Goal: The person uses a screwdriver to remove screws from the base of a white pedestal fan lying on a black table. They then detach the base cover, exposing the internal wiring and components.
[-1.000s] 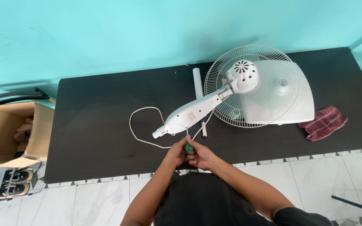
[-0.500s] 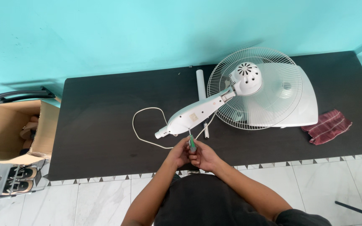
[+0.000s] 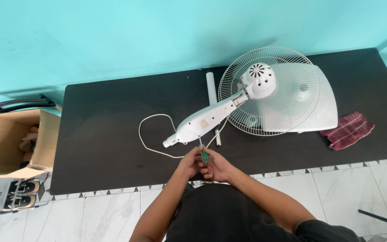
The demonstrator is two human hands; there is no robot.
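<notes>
A white fan lies on the black table [image 3: 104, 130], its wire grille [image 3: 269, 89] and round motor housing [image 3: 260, 80] over a white base [image 3: 323, 103]. The fan's white neck [image 3: 202, 122] points down-left toward me, with a white cord [image 3: 151, 136] looping beside it. My left hand [image 3: 189, 162] and my right hand [image 3: 216, 166] meet just below the neck's end. Both close around a green-handled screwdriver [image 3: 204, 155] whose tip points up at the neck.
A red checked cloth [image 3: 348, 130] lies right of the fan base. A white tube [image 3: 211, 87] rests behind the neck. An open cardboard box [image 3: 10, 143] stands left of the table, above a shoe rack [image 3: 5, 197]. White tiled floor lies beneath me.
My hands stay together at the screwdriver below the fan neck, raised slightly toward it. The view has shifted a little; the fan has not moved.
</notes>
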